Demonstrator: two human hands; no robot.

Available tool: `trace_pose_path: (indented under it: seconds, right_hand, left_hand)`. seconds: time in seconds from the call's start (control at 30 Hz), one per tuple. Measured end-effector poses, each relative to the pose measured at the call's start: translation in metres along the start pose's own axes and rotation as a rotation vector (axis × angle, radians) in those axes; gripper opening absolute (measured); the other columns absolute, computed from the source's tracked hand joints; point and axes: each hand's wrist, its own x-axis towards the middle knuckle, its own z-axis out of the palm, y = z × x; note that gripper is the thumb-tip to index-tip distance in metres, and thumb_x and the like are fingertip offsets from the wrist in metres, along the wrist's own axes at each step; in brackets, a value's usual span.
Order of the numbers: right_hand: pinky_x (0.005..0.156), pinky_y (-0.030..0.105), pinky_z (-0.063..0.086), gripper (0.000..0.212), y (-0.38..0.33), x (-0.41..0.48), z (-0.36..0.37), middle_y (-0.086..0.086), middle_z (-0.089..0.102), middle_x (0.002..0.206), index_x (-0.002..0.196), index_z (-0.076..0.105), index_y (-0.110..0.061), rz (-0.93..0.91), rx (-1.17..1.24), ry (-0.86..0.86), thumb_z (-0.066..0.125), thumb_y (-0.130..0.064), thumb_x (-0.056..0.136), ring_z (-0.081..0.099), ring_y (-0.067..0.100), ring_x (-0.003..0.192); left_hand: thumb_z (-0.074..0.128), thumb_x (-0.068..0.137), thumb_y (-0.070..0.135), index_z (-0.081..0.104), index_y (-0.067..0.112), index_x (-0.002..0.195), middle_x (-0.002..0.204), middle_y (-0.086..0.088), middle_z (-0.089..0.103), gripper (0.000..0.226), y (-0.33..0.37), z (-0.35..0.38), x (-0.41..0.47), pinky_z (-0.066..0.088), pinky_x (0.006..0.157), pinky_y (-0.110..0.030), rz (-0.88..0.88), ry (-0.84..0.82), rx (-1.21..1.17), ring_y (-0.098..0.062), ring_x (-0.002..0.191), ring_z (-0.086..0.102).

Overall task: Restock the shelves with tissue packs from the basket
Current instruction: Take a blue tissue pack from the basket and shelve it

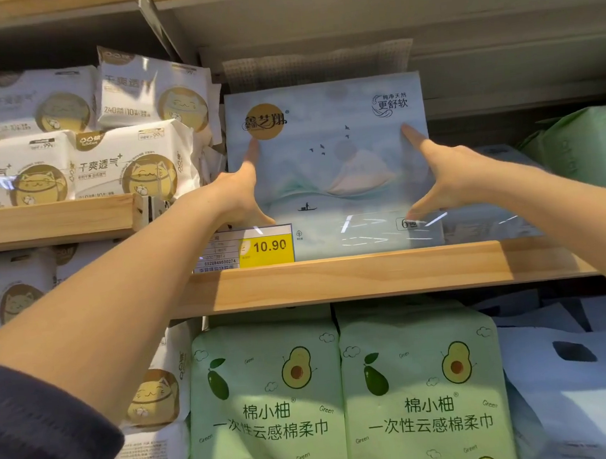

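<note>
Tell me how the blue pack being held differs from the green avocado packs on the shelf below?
The blue pack shows a pale landscape with mountains, birds and a small boat; the green avocado packs carry cartoon avocados. The blue pack stands on the upper wooden shelf, with the left hand and right hand on its front; the green ones sit side by side below, untouched. Both are soft plastic-wrapped packs with Chinese text.

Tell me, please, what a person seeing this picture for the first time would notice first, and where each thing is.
First comes the pale blue tissue pack standing upright on the wooden shelf at centre, with the left hand and right hand spread flat against its front. Next is the yellow price tag reading 10.90 at its lower left corner. Below the shelf, two green avocado packs stand side by side.
</note>
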Motion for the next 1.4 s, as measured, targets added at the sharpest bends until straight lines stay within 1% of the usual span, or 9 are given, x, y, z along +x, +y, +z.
trace_pose_path:
  seconds: [0.17, 0.27, 0.37, 0.43, 0.7, 0.87, 1.2, 1.3, 1.4]
  right_hand:
    - [0.056, 0.027, 0.037, 0.12, 0.001, -0.001, 0.002, 0.02, 0.048, 0.121, 0.144, -0.012, -0.036, -0.007, 0.021, 0.03, 0.08, -0.026, 0.067, 0.052, 0.023, 0.078]
    - [0.073, 0.036, 0.041, 0.12, 0.002, -0.002, 0.002, 0.018, 0.048, 0.117, 0.144, -0.01, -0.036, -0.008, 0.029, 0.056, 0.08, -0.027, 0.066, 0.051, 0.035, 0.1]
    - [0.094, 0.045, 0.041, 0.121, 0.003, -0.003, -0.001, 0.018, 0.038, 0.139, 0.145, -0.007, -0.036, 0.0, 0.031, 0.103, 0.082, -0.029, 0.064, 0.041, 0.04, 0.121]
    - [0.099, 0.046, 0.037, 0.118, 0.001, -0.004, -0.002, 0.016, 0.034, 0.145, 0.146, -0.003, -0.034, -0.008, 0.031, 0.134, 0.081, -0.03, 0.064, 0.034, 0.04, 0.127]
    - [0.101, 0.045, 0.033, 0.1, -0.008, -0.018, -0.005, 0.013, 0.04, 0.143, 0.147, 0.012, -0.027, -0.041, 0.024, 0.22, 0.077, -0.03, 0.07, 0.031, 0.038, 0.13]
    - [0.105, 0.048, 0.029, 0.082, -0.012, -0.029, -0.008, 0.01, 0.035, 0.147, 0.146, 0.018, -0.026, -0.027, 0.008, 0.245, 0.066, -0.037, 0.08, 0.028, 0.036, 0.134]
    - [0.096, 0.046, 0.036, 0.061, -0.026, -0.064, -0.016, 0.009, 0.043, 0.142, 0.141, 0.031, -0.021, -0.049, -0.046, 0.291, 0.05, -0.047, 0.088, 0.036, 0.032, 0.129]
    - [0.092, 0.044, 0.038, 0.058, -0.025, -0.082, -0.024, 0.01, 0.047, 0.138, 0.14, 0.032, -0.018, -0.086, -0.043, 0.275, 0.047, -0.044, 0.09, 0.041, 0.033, 0.125]
    - [0.098, 0.044, 0.035, 0.058, -0.021, -0.106, -0.038, 0.011, 0.043, 0.142, 0.141, 0.031, -0.016, -0.132, 0.0, 0.25, 0.049, -0.041, 0.091, 0.038, 0.032, 0.129]
  left_hand:
    - [0.076, 0.074, 0.04, -0.032, 0.035, 0.14, 0.138, -0.027, 0.036, 0.126, 0.003, -0.001, -0.006, 0.039, 0.095, -0.047, 0.014, 0.018, -0.004, -0.042, 0.122, 0.042]
    - [0.075, 0.075, 0.039, -0.025, 0.031, 0.144, 0.142, -0.028, 0.029, 0.122, 0.003, -0.001, -0.01, 0.037, 0.098, -0.049, 0.011, 0.025, -0.03, -0.045, 0.125, 0.039]
    - [0.074, 0.076, 0.039, -0.022, 0.032, 0.145, 0.145, -0.029, 0.023, 0.119, 0.003, -0.001, -0.014, 0.035, 0.101, -0.05, 0.008, 0.031, -0.044, -0.046, 0.128, 0.035]
    - [0.073, 0.076, 0.041, -0.024, 0.033, 0.145, 0.146, -0.029, 0.021, 0.119, 0.002, -0.003, -0.017, 0.035, 0.1, -0.05, 0.012, 0.042, -0.039, -0.046, 0.128, 0.036]
    - [0.063, 0.08, 0.052, -0.011, 0.023, 0.15, 0.149, -0.027, 0.02, 0.106, 0.006, -0.007, -0.023, 0.036, 0.098, -0.045, 0.045, 0.056, -0.025, -0.041, 0.132, 0.032]
    - [0.057, 0.084, 0.054, -0.004, 0.019, 0.15, 0.151, -0.026, 0.02, 0.096, 0.008, -0.012, -0.028, 0.031, 0.104, -0.048, 0.08, 0.091, -0.024, -0.04, 0.137, 0.026]
    - [0.044, 0.093, 0.046, 0.025, 0.015, 0.146, 0.148, -0.015, 0.032, 0.064, 0.021, -0.014, -0.062, 0.029, 0.106, -0.041, 0.272, 0.262, -0.079, -0.031, 0.134, 0.032]
    - [0.042, 0.095, 0.043, 0.028, 0.013, 0.145, 0.149, -0.013, 0.032, 0.06, 0.02, -0.018, -0.089, 0.028, 0.107, -0.038, 0.29, 0.253, -0.027, -0.027, 0.136, 0.032]
    - [0.042, 0.096, 0.041, 0.027, 0.012, 0.146, 0.151, -0.011, 0.031, 0.06, 0.026, -0.026, -0.119, 0.025, 0.109, -0.038, 0.271, 0.225, 0.027, -0.024, 0.138, 0.029]
